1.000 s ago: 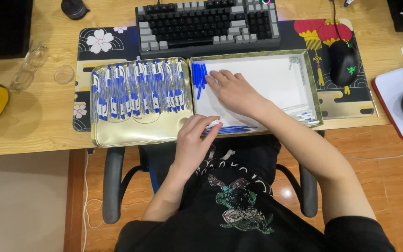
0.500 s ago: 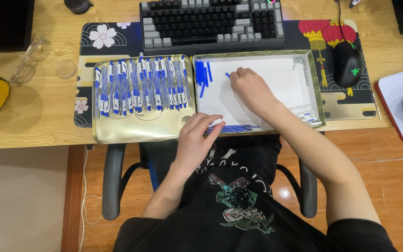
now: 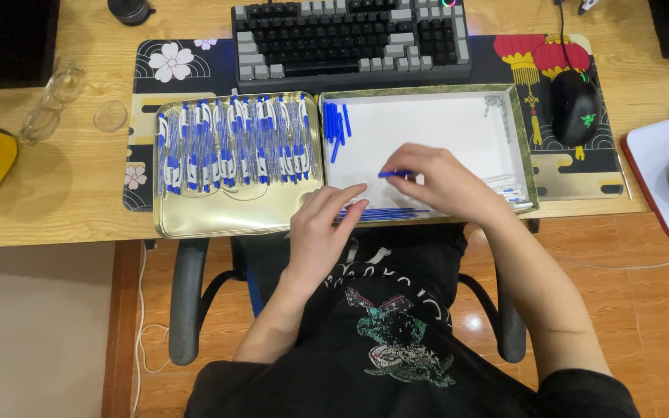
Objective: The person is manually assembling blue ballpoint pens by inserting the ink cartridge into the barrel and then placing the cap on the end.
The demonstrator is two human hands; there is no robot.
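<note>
Nearest the body: left hand [image 3: 320, 224] is resting at the near rim of the white-lined tray [image 3: 443, 124], fingers loosely curled, grasping nothing visible.
Just beyond: right hand [image 3: 435, 182] is pinching a blue pen part [image 3: 395, 174] over that tray's floor.
Left side: gold tray [image 3: 226, 213] is holding a row of blue-and-white pens [image 3: 234, 143].
Farther: loose blue pieces [image 3: 335, 124] are lying in the tray's far-left corner.
Farthest: keyboard [image 3: 350, 35] and mouse [image 3: 574, 107] are sitting on the desk mat.

trays [image 3: 234, 220]: 2 | keyboard [image 3: 350, 35]: 1 | mouse [image 3: 574, 107]: 1 | hands [image 3: 323, 228]: 2
</note>
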